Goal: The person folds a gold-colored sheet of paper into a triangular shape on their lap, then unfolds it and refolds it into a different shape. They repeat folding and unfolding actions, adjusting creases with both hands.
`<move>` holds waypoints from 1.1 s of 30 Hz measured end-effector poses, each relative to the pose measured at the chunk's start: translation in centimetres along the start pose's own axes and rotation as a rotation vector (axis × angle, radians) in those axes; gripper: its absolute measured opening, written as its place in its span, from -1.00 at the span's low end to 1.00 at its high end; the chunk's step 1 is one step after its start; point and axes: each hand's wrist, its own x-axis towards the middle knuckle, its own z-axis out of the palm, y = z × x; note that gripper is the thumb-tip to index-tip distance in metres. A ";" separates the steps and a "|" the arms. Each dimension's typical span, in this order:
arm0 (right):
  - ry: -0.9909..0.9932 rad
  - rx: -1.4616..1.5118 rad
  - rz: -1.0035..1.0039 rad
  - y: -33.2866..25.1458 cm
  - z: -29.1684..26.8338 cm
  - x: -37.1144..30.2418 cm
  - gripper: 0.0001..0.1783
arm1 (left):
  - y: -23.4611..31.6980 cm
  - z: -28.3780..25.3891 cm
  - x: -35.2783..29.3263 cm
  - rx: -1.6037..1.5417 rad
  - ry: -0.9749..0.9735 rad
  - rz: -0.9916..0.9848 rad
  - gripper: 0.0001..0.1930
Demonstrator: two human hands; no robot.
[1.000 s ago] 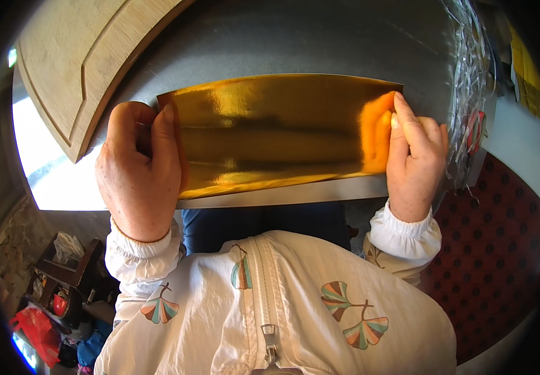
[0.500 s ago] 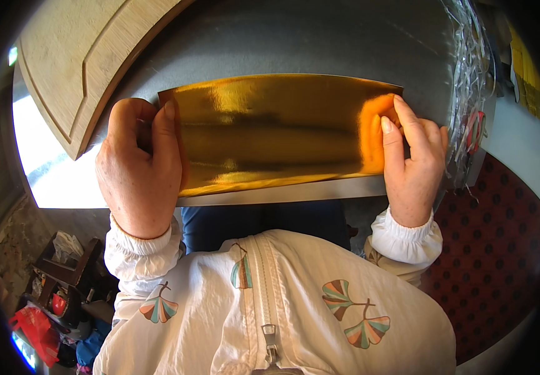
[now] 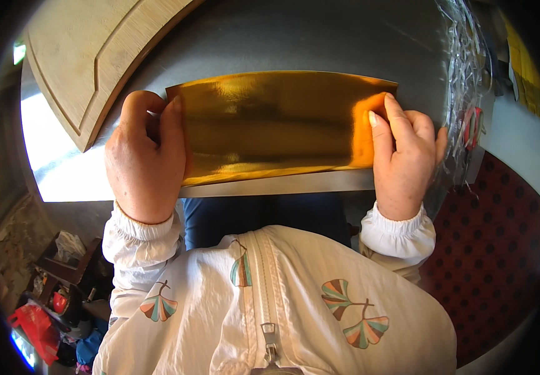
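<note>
A shiny gold foil sheet (image 3: 270, 125) lies lengthwise in front of me, low over the grey metal tabletop and near its front edge. My left hand (image 3: 145, 156) is closed on the sheet's left end, its thumb along that edge and the other fingers curled, partly hidden. At the right end, my right hand (image 3: 406, 153) has its thumb and forefinger on the sheet's edge, the remaining fingers bent behind. An orange reflection of those fingers shows in the foil. What lies beneath the sheet is hidden.
A wooden board (image 3: 95, 56) with a groove rests at the far left of the metal tabletop (image 3: 295, 37). Clear plastic strands (image 3: 464, 69) hang along the right side, beside red-handled scissors (image 3: 472, 128). Lower left stands a dark crate (image 3: 63, 256) near a red bag (image 3: 35, 331).
Both hands and the gold sheet sit slightly higher in view, and the hands are a little closer together. The board has shifted slightly right in the picture. Both hands keep their hold.
</note>
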 end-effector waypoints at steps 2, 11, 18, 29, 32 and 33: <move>0.019 0.014 -0.009 0.0 0.0 0.0 -0.67 | 0.0 -0.1 0.2 0.023 -0.029 0.017 -0.83; 0.060 0.148 -0.066 0.2 0.8 -0.1 -0.74 | -0.7 0.0 0.3 0.045 -0.010 0.088 -0.80; -0.042 -0.019 -0.075 -1.3 -0.5 0.0 -0.48 | -1.2 0.2 0.2 0.113 0.015 0.140 -0.82; -0.176 -0.022 -0.008 -2.5 -1.2 0.0 -0.25 | -1.4 0.2 -0.2 0.135 0.037 0.240 -0.83; -0.201 0.016 -0.003 -2.2 -1.1 -0.1 -0.25 | -1.4 0.3 -0.5 0.148 0.056 0.267 -0.84; -0.191 0.010 -0.030 -2.1 -0.8 -0.1 -0.24 | -1.5 0.3 -0.6 0.160 0.026 0.229 -0.87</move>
